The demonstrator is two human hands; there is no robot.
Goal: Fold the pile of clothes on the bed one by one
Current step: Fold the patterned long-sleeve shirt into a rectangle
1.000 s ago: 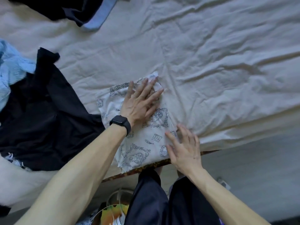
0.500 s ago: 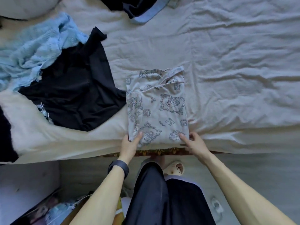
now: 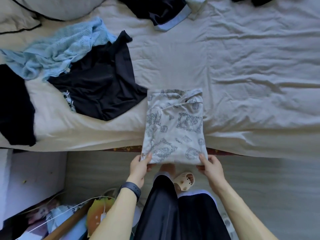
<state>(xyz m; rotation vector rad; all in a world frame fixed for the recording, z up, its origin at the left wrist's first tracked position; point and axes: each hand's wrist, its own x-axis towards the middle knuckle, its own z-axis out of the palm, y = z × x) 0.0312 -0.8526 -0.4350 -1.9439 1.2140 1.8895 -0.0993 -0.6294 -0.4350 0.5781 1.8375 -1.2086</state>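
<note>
The folded printed shirt (image 3: 174, 125) lies on the bed (image 3: 242, 66) — its bottom end sticks out past the near edge. The left hand (image 3: 139, 168) and right hand (image 3: 211, 168) each pinch 1 bottom corner. A black top (image 3: 97, 87) lies to its left.

left hand (image 3: 138, 168) and right hand (image 3: 210, 168) pinching printed shirt (image 3: 174, 129), thumbs on top; forearms outstretched

Folded top (image 3: 174, 129): on the bed (image 3: 242, 66), near end overhanging the edge, left hand (image 3: 139, 168) and right hand (image 3: 210, 166) holding its near corners.
Crumpled T-shirt (image 3: 97, 85): left of it, perhaps touching.
Knitted garment (image 3: 60, 49): behind the T-shirt, overlapping it.
Pillow (image 3: 60, 6): far left.
</note>
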